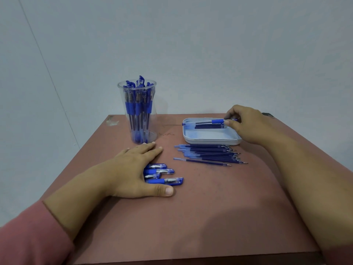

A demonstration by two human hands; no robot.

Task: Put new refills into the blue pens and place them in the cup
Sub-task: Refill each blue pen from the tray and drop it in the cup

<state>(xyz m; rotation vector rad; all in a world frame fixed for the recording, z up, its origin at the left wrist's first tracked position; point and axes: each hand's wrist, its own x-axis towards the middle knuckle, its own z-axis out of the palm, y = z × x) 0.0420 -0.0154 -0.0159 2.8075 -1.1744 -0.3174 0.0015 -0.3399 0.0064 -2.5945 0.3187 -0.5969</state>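
Over the pale blue plastic tray (210, 139), right hand (246, 124) pinches a blue-gripped clear pen (208, 122); left hand (133, 169) lies flat, fingers straight, on capped blue pens (164, 175).

Reddish-brown table (210, 217), surface scuffed; chipped patch (112, 120) at far-left corner. Clear plastic cup (137, 111) upright near far edge, left of centre. Pale blue tray (210, 140) near far-right corner. Refill pile (208, 154) just in front of tray. Four blue pens (162, 175) left of centre, partly under left hand (133, 169) lying flat.
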